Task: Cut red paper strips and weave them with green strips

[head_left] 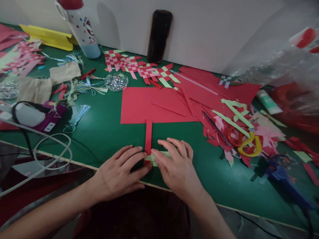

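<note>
A narrow red paper strip runs up from between my hands onto a red paper sheet. Across its lower end lies a light green paper strip, so the two form a cross, partly covered by my fingers. My left hand holds the crossing from the left, index finger and thumb tips pressed on the red strip. From the right, my right hand has its thumb on the light green strip, which passes under the hand; its other fingers are curved above the table.
Right: yellow-orange scissors, a pen, paper scraps and a blue glue gun. At the back are woven paper pieces, a leaning phone and a bottle. A bead dish, tassels and cables lie left.
</note>
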Action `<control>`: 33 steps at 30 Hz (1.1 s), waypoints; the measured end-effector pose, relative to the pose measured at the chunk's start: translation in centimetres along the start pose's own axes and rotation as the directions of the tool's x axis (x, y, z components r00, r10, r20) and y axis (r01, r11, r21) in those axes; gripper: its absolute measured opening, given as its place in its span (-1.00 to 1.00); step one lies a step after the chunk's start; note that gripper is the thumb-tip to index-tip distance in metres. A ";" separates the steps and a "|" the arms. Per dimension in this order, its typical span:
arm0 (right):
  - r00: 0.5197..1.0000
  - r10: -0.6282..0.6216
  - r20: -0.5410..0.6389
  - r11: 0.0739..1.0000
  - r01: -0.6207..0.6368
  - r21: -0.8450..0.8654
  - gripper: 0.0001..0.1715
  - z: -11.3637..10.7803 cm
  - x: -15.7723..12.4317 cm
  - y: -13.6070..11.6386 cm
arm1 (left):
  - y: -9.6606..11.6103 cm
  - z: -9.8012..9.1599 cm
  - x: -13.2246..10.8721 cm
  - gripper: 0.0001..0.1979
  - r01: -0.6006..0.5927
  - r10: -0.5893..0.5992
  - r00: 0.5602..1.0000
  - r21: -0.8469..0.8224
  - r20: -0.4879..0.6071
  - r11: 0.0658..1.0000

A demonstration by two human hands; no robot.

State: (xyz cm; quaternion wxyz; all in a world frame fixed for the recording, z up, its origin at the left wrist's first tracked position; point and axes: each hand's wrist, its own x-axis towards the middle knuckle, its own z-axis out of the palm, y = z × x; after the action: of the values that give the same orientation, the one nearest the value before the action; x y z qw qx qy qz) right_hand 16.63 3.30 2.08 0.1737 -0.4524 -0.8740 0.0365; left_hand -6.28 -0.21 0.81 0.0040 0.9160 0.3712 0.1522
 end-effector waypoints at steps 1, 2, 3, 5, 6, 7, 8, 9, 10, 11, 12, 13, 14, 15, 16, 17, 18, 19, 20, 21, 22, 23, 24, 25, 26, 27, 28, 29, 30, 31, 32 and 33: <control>1.000 0.001 -0.001 1.000 -0.001 0.004 -0.72 0.0 0.0 0.0 | 0.0 0.0 0.0 -0.56 0.001 -0.001 1.000 0.001 0.001 1.000; 1.000 0.002 0.002 1.000 -0.002 0.008 -0.72 0.0 0.0 0.1 | 0.0 0.0 0.0 -0.55 0.001 -0.001 1.000 0.003 0.004 1.000; 1.000 0.003 0.005 1.000 -0.003 0.010 -0.72 0.0 0.0 0.1 | -0.1 0.0 0.0 -0.55 0.001 -0.001 1.000 0.006 0.006 1.000; 1.000 0.005 0.000 1.000 -0.005 0.009 -0.71 -0.1 -0.1 0.1 | -0.1 0.0 0.0 -0.54 0.000 0.000 1.000 0.010 0.004 1.000; 1.000 0.008 -0.010 1.000 -0.008 0.005 -0.71 -0.2 -0.2 0.1 | -0.1 0.0 0.0 -0.54 0.001 -0.001 1.000 0.011 0.004 1.000; 1.000 0.014 -0.023 1.000 -0.014 0.000 -0.70 -0.3 -0.3 -0.1 | -0.1 0.1 -0.1 -0.53 0.000 0.000 1.000 0.010 0.005 1.000; 0.999 0.020 -0.035 1.000 -0.020 -0.005 -0.69 -0.4 -0.5 -0.2 | -0.1 0.1 -0.1 -0.52 0.001 -0.001 1.000 0.009 0.007 1.000; 0.999 0.025 -0.040 1.000 -0.026 -0.011 -0.68 -0.5 -0.8 -0.4 | -0.1 0.2 -0.2 -0.51 0.001 -0.002 1.000 0.008 0.012 1.000; 0.999 0.025 -0.039 1.000 -0.026 -0.017 -0.66 -0.6 -1.1 -0.7 | 0.0 0.2 -0.3 -0.50 -0.002 0.002 1.000 0.007 0.015 1.000; 0.999 0.023 -0.032 0.999 -0.023 -0.026 -0.63 -0.6 -1.4 -0.9 | 0.0 0.3 -0.3 -0.51 0.006 -0.006 1.000 0.006 0.016 1.000; 1.000 0.019 -0.018 0.999 -0.019 -0.040 -0.60 -0.6 -1.7 -1.1 | 0.0 0.3 -0.4 -0.51 0.008 -0.008 1.000 0.004 0.017 1.000; 1.000 0.017 -0.003 0.998 -0.017 -0.059 -0.57 -0.6 -2.1 -1.3 | 0.1 0.3 -0.4 -0.52 0.016 -0.016 1.000 0.001 0.013 1.000; 1.000 0.020 0.011 0.997 -0.019 -0.080 -0.54 -0.6 -2.5 -1.3 | 0.1 0.3 -0.4 -0.53 0.021 -0.021 1.000 -0.004 0.007 1.000; 0.999 0.032 0.021 0.994 -0.030 -0.103 -0.52 -0.6 -2.9 -1.2 | 0.1 0.3 -0.4 -0.53 0.023 -0.023 1.000 -0.009 0.001 1.000; 0.998 0.052 0.025 0.991 -0.049 -0.127 -0.51 -0.6 -3.2 -1.0 | 0.2 0.2 -0.4 -0.54 0.026 -0.026 1.000 -0.014 -0.004 1.000; 0.997 0.078 0.024 0.986 -0.074 -0.149 -0.50 -0.6 -3.6 -0.7 | 0.2 0.2 -0.4 -0.54 0.026 -0.026 1.000 -0.018 -0.004 1.000; 0.994 0.103 0.017 0.980 -0.099 -0.171 -0.50 -0.7 -4.0 -0.3 | 0.2 0.2 -0.4 -0.55 0.026 -0.026 1.000 -0.020 0.000 0.999; 0.992 0.129 0.011 0.973 -0.124 -0.193 -0.51 -0.9 -4.5 0.2 | 0.1 0.2 -0.4 -0.55 0.026 -0.026 1.000 -0.020 0.005 0.999; 0.988 0.154 0.005 0.965 -0.149 -0.217 -0.52 -1.1 -4.9 0.8 | 0.1 0.2 -0.4 -0.56 0.026 -0.026 1.000 -0.020 0.012 0.999; 0.984 0.176 -0.003 0.956 -0.172 -0.240 -0.52 -1.4 -5.4 1.3 | 0.1 0.3 -0.4 -0.56 0.027 -0.027 0.999 -0.020 0.017 0.999; 0.980 0.197 -0.010 0.946 -0.193 -0.260 -0.53 -1.6 -5.8 1.8 | 0.1 0.3 -0.5 -0.56 0.029 -0.028 0.999 -0.021 0.017 0.999; 0.976 0.218 -0.018 0.937 -0.214 -0.276 -0.53 -1.8 -6.2 2.3 | 0.1 0.3 -0.5 -0.56 0.032 -0.031 0.999 -0.024 0.015 0.999; 0.971 0.236 -0.026 0.929 -0.234 -0.287 -0.53 -2.0 -6.6 2.7 | 0.1 0.3 -0.5 -0.56 0.035 -0.034 0.999 -0.027 0.012 0.999; 0.967 0.253 -0.033 0.923 -0.251 -0.291 -0.53 -2.1 -6.9 3.0 | 0.1 0.3 -0.5 -0.56 0.038 -0.037 0.999 -0.030 0.011 0.999; 0.964 0.264 -0.037 0.920 -0.263 -0.291 -0.54 -2.2 -7.2 3.2 | 0.1 0.3 -0.5 -0.57 0.040 -0.040 0.999 -0.033 0.011 0.999; 0.962 0.269 -0.038 0.919 -0.269 -0.287 -0.55 -2.2 -7.5 3.4 | 0.2 0.2 -0.5 -0.57 0.041 -0.041 0.999 -0.034 0.009 0.999; 0.962 0.271 -0.037 0.921 -0.271 -0.280 -0.55 -2.2 -7.6 3.5 | 0.2 0.2 -0.5 -0.58 0.041 -0.041 0.999 -0.035 0.009 0.999; 0.962 0.271 -0.036 0.924 -0.271 -0.270 -0.56 -2.1 -7.8 3.6 | 0.2 0.2 -0.4 -0.58 0.042 -0.041 0.999 -0.033 0.007 0.999; 0.962 0.270 -0.041 0.928 -0.272 -0.256 -0.57 -2.0 -7.9 3.7 | 0.2 0.1 -0.4 -0.58 0.041 -0.041 0.999 -0.032 0.006 0.999; 0.961 0.271 -0.052 0.931 -0.276 -0.240 -0.58 -2.0 -8.0 3.8 | 0.2 0.1 -0.3 -0.58 0.040 -0.040 0.999 -0.031 0.006 0.999; 0.959 0.274 -0.068 0.933 -0.282 -0.222 -0.59 -1.9 -7.9 3.9 | 0.2 0.0 -0.3 -0.59 0.039 -0.039 0.999 -0.031 0.008 0.999; 0.957 0.277 -0.088 0.935 -0.289 -0.203 -0.59 -1.9 -7.9 4.0 | 0.3 0.0 -0.3 -0.59 0.037 -0.036 0.999 -0.031 0.010 0.999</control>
State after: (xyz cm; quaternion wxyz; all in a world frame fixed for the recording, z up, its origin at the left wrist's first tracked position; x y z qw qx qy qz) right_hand 24.58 -0.85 0.84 0.1423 -0.5904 -0.7932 -0.0463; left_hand -6.30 -0.59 0.76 0.0228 0.9096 0.3854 0.1534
